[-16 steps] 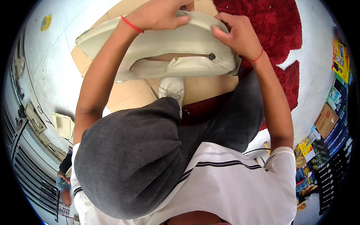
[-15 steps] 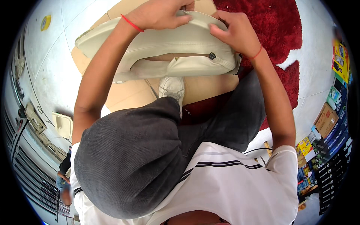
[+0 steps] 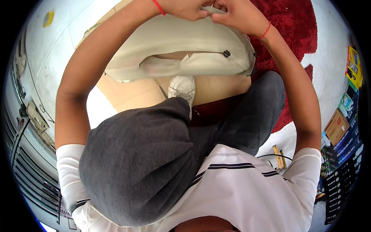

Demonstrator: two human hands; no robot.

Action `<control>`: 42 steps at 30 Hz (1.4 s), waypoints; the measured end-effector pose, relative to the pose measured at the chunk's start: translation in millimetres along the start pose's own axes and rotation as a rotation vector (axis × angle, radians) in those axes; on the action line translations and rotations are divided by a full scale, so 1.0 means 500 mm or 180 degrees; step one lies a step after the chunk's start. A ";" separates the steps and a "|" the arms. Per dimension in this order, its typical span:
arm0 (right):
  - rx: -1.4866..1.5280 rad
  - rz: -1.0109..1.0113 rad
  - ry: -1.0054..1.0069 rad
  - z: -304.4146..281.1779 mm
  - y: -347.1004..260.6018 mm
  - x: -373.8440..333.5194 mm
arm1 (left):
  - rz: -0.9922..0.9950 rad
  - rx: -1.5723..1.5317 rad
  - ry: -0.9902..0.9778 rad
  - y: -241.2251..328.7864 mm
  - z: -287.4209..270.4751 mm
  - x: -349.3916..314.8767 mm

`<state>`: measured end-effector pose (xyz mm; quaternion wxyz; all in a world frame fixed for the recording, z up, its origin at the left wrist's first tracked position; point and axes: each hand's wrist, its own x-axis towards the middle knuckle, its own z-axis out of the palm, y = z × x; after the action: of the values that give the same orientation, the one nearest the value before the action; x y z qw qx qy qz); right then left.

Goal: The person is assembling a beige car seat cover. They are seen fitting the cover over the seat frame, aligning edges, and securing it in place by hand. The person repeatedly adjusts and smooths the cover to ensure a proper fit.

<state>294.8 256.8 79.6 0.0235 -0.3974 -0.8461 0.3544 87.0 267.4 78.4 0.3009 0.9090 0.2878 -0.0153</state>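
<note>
A cream padded panel [image 3: 185, 36], looking like car door trim, lies across the far middle over flattened cardboard. It has a long slot [image 3: 170, 56] and a black fitting [image 3: 226, 53] near its right end. At the panel's far edge, my left hand [image 3: 189, 8] is closed, thumb pressed by the rim. Close beside it my right hand [image 3: 241, 16] has curled fingers and a bent thumb at the same edge. The two thumbs nearly meet. What lies under the fingertips is partly hidden at the picture's top.
Brown cardboard [image 3: 127, 94] covers the floor beneath the panel, with my shoe [image 3: 181, 87] on it. A red rug [image 3: 293, 31] spreads to the right. Yellow tape [image 3: 48, 18] sits far left; boxes [image 3: 337, 125] stand at the right. Yellow-handled tools [image 3: 277, 156] lie near my right arm.
Both hands have moved farther away and closer together along the panel's far edge. More of the panel's face shows between my arms.
</note>
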 end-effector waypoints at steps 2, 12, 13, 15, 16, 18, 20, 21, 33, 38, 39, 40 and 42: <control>0.0084 -0.0066 0.0219 0.022 0.010 -0.006 | -0.0108 -0.0023 0.0369 -0.004 0.027 -0.003; -0.0122 -0.0326 0.0035 0.016 0.038 0.030 | -0.0193 -0.0422 0.0320 -0.058 0.046 -0.030; -0.0091 -0.0209 -0.0058 0.014 0.045 0.027 | -0.0464 -0.0512 0.0288 -0.070 0.051 -0.058; -0.0033 -0.0092 -0.0172 0.011 0.039 0.038 | -0.0725 -0.0536 0.0621 -0.076 0.061 -0.097; -0.0007 -0.0050 -0.0197 0.015 0.036 0.043 | -0.0692 -0.0534 0.0968 -0.069 0.087 -0.114; 0.0042 0.0021 -0.0274 0.022 0.027 0.062 | -0.0678 -0.0467 0.1545 -0.074 0.126 -0.128; 0.0106 -0.0143 -0.0165 0.034 0.013 0.085 | -0.0540 -0.0454 0.1661 -0.072 0.134 -0.127; 0.0141 -0.0216 -0.0103 0.043 0.008 0.098 | -0.0460 -0.0446 0.1714 -0.070 0.139 -0.125; 0.0297 0.0466 -0.0366 0.037 0.115 -0.023 | -0.0525 -0.0351 0.1650 -0.086 0.153 -0.075; 0.1078 0.1129 -0.0345 0.071 0.162 -0.120 | -0.0397 -0.0411 0.1490 -0.091 0.156 -0.046; 0.1045 0.1108 -0.0304 0.074 0.159 -0.123 | -0.0367 -0.0451 0.1486 -0.086 0.156 -0.038; 0.0688 0.1053 -0.0237 0.068 0.148 -0.120 | -0.0457 -0.0375 0.1423 -0.078 0.159 -0.031; 0.0449 0.1182 -0.0434 0.065 0.149 -0.116 | -0.0646 -0.0218 0.1301 -0.059 0.167 -0.010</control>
<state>373.1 230.3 23.5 -0.0718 -0.5190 -0.7311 0.4371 79.4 237.7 -4.8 0.2639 0.8489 0.4331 0.1488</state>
